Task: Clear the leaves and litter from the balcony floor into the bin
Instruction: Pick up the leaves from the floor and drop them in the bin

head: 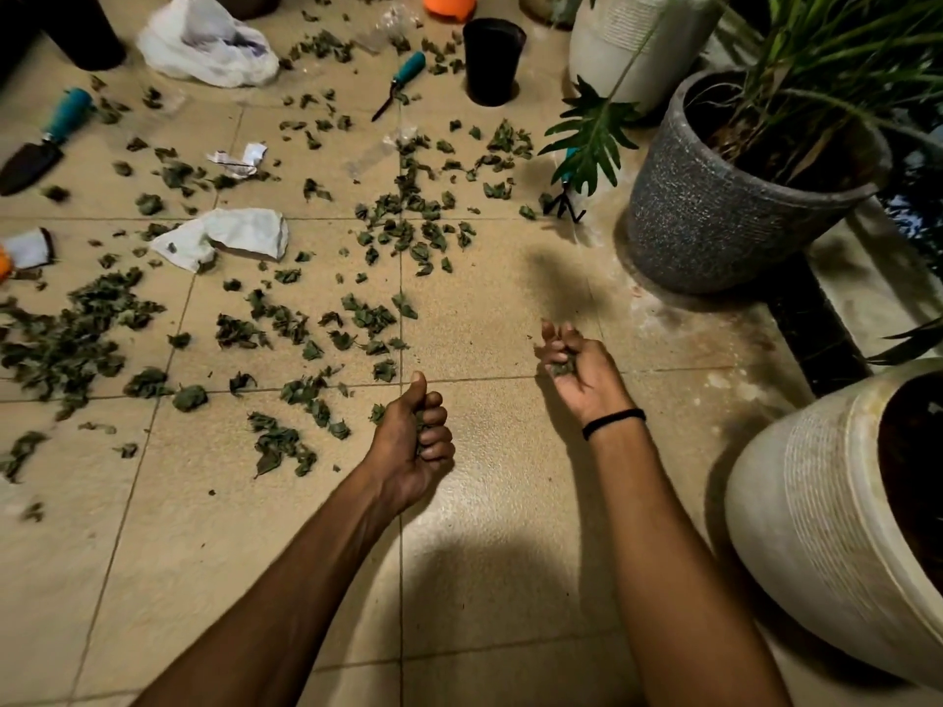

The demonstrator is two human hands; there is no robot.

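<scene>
Across the left and middle of the frame, leaves [76,339] lie scattered on the tiled floor [485,502], thickest at the left edge, with crumpled paper [224,237] among them and a white plastic bag [204,40] at upper left. Lower centre, the left hand [413,441] is fisted, thumb up, its fingers curled round some leaves. Just right of it, the right hand [576,369] lies palm up, fingers bent over more. A grey pot [714,196] stands at the right.
</scene>
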